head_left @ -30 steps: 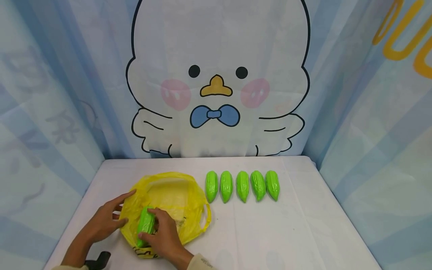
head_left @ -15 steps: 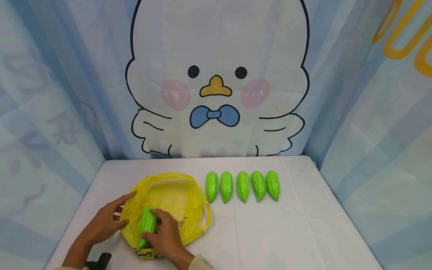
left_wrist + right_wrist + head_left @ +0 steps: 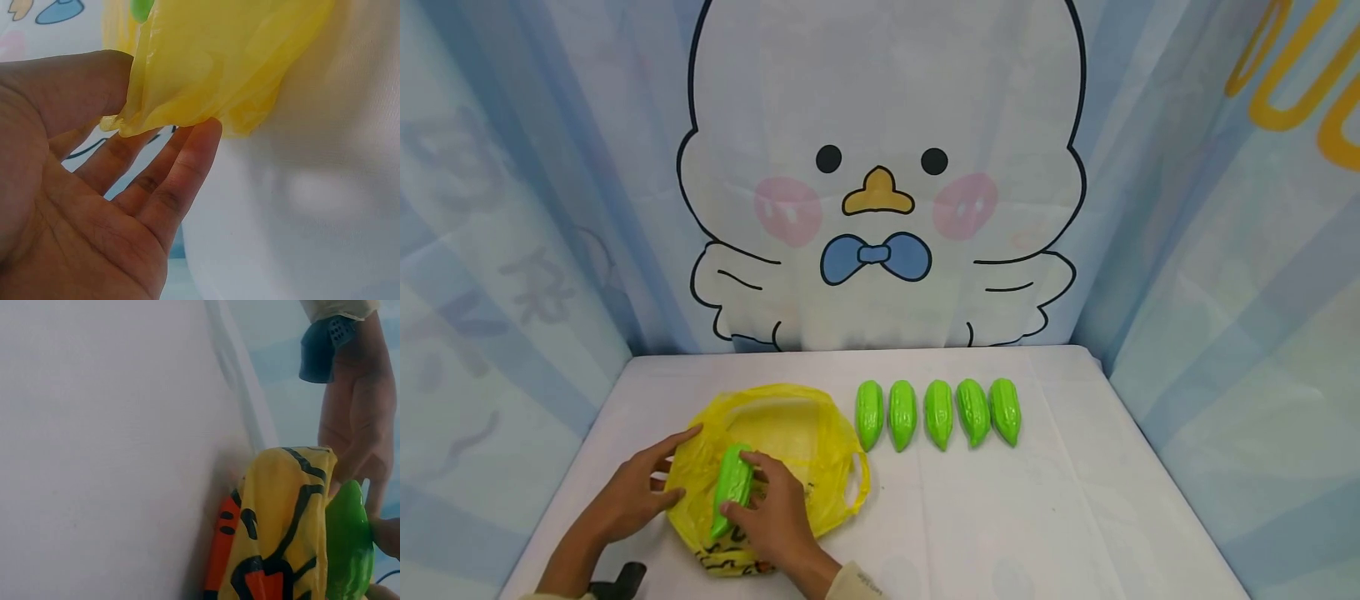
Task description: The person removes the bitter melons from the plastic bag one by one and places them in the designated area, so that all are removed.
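A yellow plastic bag (image 3: 775, 417) lies with its mouth wide on the left half of the table. At its left edge, my left hand (image 3: 628, 496) has thumb and fingers spread, the fingertips touching the plastic. In the left wrist view those fingers (image 3: 187, 162) look nearly straight against the bag. My right hand (image 3: 778, 512) grips a green ridged bitter melon (image 3: 733, 487) between thumb and fingers, over the bag's near side. In the right wrist view the bitter melon (image 3: 350, 544) shows beside the bag's printed yellow side (image 3: 281, 512).
Several more bitter melons (image 3: 939, 415) stand in a row right of the bag, tips toward me. A bag handle loop (image 3: 861, 483) sticks out on the right. The white tabletop (image 3: 970, 517) meets patterned curtains (image 3: 880, 308) on three sides.
My right hand has moved slightly up and away from me with the bitter melon, uncovering more of the bag's near print. The left hand has stayed in place.
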Tool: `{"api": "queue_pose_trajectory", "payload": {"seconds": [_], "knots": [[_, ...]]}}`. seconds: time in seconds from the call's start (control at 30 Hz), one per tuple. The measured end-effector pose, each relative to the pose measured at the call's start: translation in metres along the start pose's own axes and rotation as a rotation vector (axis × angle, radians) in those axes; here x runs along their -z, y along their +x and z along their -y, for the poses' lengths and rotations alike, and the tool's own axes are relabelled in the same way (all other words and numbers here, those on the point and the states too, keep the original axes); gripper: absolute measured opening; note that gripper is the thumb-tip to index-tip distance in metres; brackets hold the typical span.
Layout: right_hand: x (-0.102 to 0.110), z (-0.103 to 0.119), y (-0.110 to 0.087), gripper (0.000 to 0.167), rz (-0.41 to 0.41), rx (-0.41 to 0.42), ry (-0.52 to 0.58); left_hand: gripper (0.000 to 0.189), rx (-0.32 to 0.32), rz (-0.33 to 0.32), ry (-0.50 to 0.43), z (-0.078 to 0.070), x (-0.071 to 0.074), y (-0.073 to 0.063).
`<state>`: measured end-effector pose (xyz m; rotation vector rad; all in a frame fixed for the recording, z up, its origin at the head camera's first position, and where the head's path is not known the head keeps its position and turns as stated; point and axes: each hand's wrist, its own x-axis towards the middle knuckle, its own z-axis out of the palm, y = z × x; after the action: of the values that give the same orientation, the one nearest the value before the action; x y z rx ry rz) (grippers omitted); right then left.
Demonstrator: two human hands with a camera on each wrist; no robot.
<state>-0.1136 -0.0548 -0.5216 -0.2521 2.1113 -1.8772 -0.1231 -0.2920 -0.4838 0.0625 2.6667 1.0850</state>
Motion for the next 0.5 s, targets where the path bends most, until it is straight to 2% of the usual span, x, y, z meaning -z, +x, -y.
{"api": "queue_pose_trajectory", "payload": {"seconds": [0.5], "knots": [[0.023, 0.009, 0.0, 0.063, -0.034, 0.04, 0.063, 0.089, 0.014, -0.01, -0.004, -0.001, -0.003, -0.001]]}}
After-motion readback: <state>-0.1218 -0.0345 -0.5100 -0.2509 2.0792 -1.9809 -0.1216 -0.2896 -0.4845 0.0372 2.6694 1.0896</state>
